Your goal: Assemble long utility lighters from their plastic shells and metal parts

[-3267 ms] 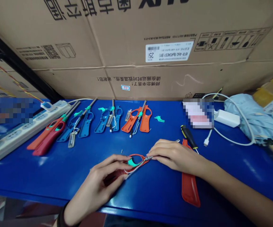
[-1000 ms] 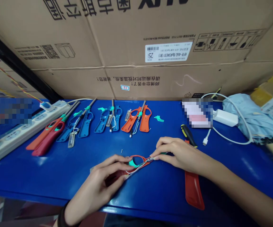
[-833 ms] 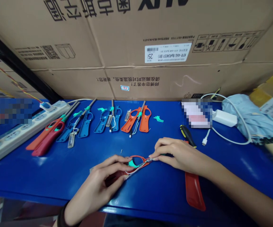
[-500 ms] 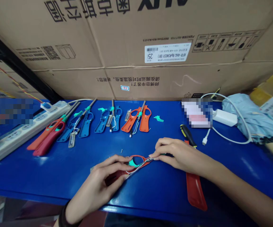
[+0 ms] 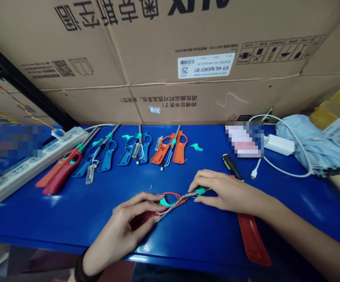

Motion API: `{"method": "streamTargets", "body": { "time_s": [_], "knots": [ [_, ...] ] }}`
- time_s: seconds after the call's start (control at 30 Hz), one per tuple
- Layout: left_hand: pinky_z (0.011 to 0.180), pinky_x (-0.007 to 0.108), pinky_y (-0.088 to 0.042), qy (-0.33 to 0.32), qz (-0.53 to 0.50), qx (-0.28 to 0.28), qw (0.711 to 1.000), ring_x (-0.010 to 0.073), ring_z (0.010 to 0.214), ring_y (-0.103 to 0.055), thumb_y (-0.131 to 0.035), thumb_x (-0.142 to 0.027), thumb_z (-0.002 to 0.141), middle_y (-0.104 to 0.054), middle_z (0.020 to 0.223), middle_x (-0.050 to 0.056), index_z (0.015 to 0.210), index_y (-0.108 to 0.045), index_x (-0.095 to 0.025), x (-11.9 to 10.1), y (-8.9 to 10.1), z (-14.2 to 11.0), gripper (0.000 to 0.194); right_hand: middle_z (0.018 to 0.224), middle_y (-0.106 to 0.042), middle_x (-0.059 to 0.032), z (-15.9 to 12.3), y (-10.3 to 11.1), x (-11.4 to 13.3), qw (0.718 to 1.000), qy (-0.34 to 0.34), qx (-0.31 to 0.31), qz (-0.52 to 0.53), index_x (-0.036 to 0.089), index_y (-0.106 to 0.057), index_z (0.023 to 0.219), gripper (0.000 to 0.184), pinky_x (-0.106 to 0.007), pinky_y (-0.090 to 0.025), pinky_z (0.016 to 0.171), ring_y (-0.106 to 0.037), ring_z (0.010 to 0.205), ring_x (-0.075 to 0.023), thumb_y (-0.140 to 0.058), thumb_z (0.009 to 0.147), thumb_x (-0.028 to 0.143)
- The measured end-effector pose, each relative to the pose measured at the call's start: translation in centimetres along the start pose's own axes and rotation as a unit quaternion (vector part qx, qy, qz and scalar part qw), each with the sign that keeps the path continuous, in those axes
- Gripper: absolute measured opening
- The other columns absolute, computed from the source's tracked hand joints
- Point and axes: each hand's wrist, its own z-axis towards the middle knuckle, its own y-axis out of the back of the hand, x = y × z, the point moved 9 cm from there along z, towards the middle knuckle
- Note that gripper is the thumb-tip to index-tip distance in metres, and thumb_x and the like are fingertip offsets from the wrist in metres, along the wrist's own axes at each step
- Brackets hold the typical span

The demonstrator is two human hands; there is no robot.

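My left hand [image 5: 133, 219] is closed around the handle of an orange-red gas lighter shell half [image 5: 174, 194], with a green trigger [image 5: 166, 201] and a white wire showing beside the fingers. My right hand [image 5: 217, 190] pinches the lighter's metal tube [image 5: 191, 194] at the shell's narrow end. A green collar [image 5: 200, 191] on the tube shows between thumb and fingers. Under my right wrist lies another red shell half [image 5: 253, 239], partly covered. A black and yellow screwdriver [image 5: 231, 164] rests just beyond that hand, its tip hidden.
Opened blue lighters [image 5: 106, 154] and an opened orange lighter [image 5: 180, 147] lie along the back, near two closed lighters [image 5: 62, 172]. A power strip [image 5: 25, 168] stands left. A small screw [image 5: 151, 187], a loose green trigger [image 5: 197, 147] and a white charger [image 5: 280, 145] are about. Behind rises a cardboard box [image 5: 146, 70].
My right fingers have shifted along the tube, and the green collar now shows between them. The loose red shell half under my wrist has slid right and nearer. My left hand stays put.
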Motion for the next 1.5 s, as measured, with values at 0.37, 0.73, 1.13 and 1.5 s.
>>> {"method": "streamTargets", "body": {
  "time_s": [0.37,0.73,1.13,1.5],
  "knots": [
    [0.091,0.027,-0.046,0.008,-0.008,-0.007,1.000,0.0163,0.107,-0.059,-0.053,-0.024,0.088,-0.060,0.118,0.005,0.103,-0.065,-0.027,0.38,-0.09,0.06,0.020,0.097,-0.061,-0.0030,0.01,0.15,-0.17,0.999,-0.019,0.017,0.020,0.021,-0.061,0.099,0.022,-0.030,-0.042,0.080,-0.058,0.089,-0.0166,-0.043,0.094,0.034],
    [0.088,0.025,-0.047,0.002,-0.015,-0.013,1.000,0.0156,0.105,-0.060,-0.053,-0.022,0.088,-0.059,0.118,0.004,0.104,-0.064,-0.028,0.38,-0.06,-0.12,0.021,0.071,-0.063,0.0025,0.33,-0.10,-0.70,0.993,-0.049,0.022,0.100,0.022,-0.058,0.096,0.019,-0.023,-0.038,0.060,-0.057,0.066,-0.0118,-0.043,0.095,0.033],
    [0.085,0.023,-0.047,-0.003,-0.021,-0.024,1.000,0.0139,0.102,-0.060,-0.054,-0.022,0.087,-0.060,0.116,0.002,0.104,-0.064,-0.028,0.41,0.09,-0.03,0.020,0.087,-0.058,0.0006,0.34,0.28,-0.39,0.998,-0.007,-0.003,0.067,0.025,-0.061,0.094,0.019,-0.024,-0.038,0.064,-0.051,0.072,-0.0118,-0.050,0.090,0.040],
    [0.088,0.025,-0.047,0.001,-0.021,-0.025,0.999,0.0157,0.104,-0.060,-0.055,-0.023,0.086,-0.061,0.116,0.005,0.104,-0.064,-0.027,0.45,0.06,-0.13,0.020,0.094,-0.060,0.0006,0.43,0.23,-0.89,0.999,-0.009,-0.034,0.042,0.029,-0.066,0.098,0.015,-0.026,-0.042,0.073,-0.058,0.081,-0.0134,-0.058,0.087,0.034]
  ]
}}
